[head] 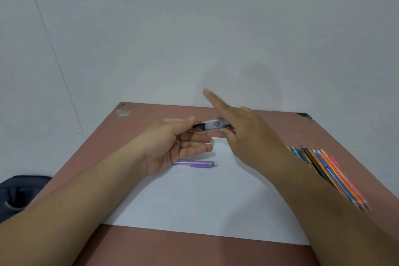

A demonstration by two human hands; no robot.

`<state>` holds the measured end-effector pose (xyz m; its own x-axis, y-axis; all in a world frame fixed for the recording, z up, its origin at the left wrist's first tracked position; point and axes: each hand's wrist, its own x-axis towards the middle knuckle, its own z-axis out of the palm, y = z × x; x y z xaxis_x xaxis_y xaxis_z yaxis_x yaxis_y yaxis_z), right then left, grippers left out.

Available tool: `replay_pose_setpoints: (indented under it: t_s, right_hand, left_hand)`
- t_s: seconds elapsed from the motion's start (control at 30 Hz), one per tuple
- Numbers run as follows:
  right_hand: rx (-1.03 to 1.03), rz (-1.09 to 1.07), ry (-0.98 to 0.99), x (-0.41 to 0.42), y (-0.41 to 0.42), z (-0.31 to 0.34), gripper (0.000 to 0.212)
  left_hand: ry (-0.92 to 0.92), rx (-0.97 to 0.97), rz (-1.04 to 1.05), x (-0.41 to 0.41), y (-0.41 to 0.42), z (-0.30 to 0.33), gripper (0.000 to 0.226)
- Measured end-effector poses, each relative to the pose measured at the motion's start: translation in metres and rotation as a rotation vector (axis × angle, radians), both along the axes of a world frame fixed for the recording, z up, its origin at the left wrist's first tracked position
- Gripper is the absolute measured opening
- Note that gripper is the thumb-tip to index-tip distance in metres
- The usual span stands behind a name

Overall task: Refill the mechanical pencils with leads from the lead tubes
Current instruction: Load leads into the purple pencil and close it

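Note:
A clear lead tube (212, 124) with a dark cap end is held level above the table. My left hand (172, 144) pinches its left end between thumb and forefinger. My right hand (241, 136) grips the tube's right end, its index finger stretched out and blurred. Below my left hand a purple mechanical pencil (197, 164) lies on a white sheet of paper (194, 196). A small white piece (212, 141), perhaps a pencil cap, lies on the paper near my left fingertips.
Several coloured mechanical pencils (330, 170) lie side by side at the table's right edge, partly hidden by my right forearm. The brown table (151, 248) stands against a white wall. A dark bag (19, 194) sits beyond the table's left edge.

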<state>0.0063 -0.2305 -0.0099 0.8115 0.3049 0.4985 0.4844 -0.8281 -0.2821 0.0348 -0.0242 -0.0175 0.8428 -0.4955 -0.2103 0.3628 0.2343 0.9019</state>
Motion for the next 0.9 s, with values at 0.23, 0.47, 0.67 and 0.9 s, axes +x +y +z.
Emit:
replay_pose_setpoints:
  t_s: [0.23, 0.47, 0.67, 0.9]
  right_hand:
    - [-0.01, -0.032, -0.021, 0.0, 0.0, -0.002, 0.084]
    - [0.006, -0.064, 0.013, -0.004, 0.001, 0.0, 0.076]
    - [0.006, -0.115, 0.039, -0.006, 0.001, 0.003, 0.075]
    - [0.02, -0.13, 0.071, -0.007, 0.003, 0.004, 0.074]
  left_hand:
    - [0.0, 0.007, -0.013, -0.001, -0.001, 0.002, 0.042]
    - [-0.009, -0.055, 0.056, 0.0, -0.001, 0.0, 0.044]
    - [-0.076, 0.025, 0.071, -0.001, -0.005, -0.001, 0.02]
    - [-0.131, 0.07, 0.083, -0.003, -0.006, -0.004, 0.01]
